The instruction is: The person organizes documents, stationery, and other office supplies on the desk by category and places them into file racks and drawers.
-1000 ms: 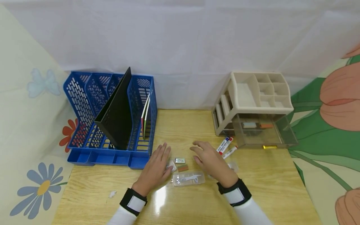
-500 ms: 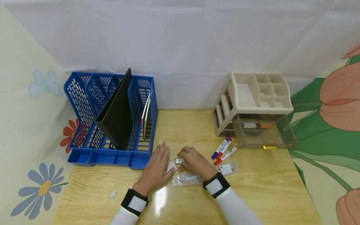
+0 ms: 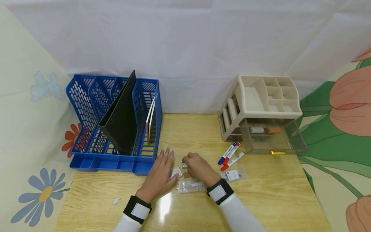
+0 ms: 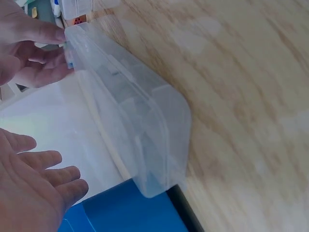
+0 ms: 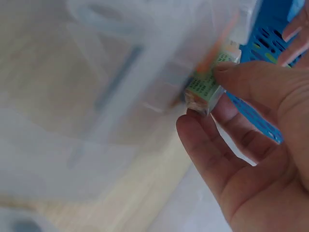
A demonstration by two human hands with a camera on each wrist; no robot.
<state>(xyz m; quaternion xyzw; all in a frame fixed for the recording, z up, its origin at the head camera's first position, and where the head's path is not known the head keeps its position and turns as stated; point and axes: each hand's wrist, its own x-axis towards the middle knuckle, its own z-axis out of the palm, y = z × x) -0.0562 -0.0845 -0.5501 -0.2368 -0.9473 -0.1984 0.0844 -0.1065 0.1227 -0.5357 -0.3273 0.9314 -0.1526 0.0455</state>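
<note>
My right hand (image 3: 201,169) pinches a small plastic-wrapped eraser (image 5: 207,87) with a green printed label between thumb and fingers. Fingers partly hide it in the head view. Just below lies a brown block (image 3: 186,175), partly covered by the same hand. A clear plastic case (image 3: 185,187) with a white tool inside lies under the right wrist. My left hand (image 3: 157,175) lies palm down with its fingers straight, beside the blue organizer. Its thumb overlaps a small clear box (image 3: 176,171).
The blue file organizer (image 3: 113,158) holds a black folder (image 3: 120,125) and thin booklets (image 3: 150,119). At right, a beige desk organizer (image 3: 255,96) has its clear drawer (image 3: 278,141) pulled out with two small blocks inside. Markers (image 3: 233,161) and another clear case (image 3: 233,175) lie nearby.
My right hand has moved left and down from beside the markers onto the eraser and closed its fingers on it. The left hand has stayed almost in place.
</note>
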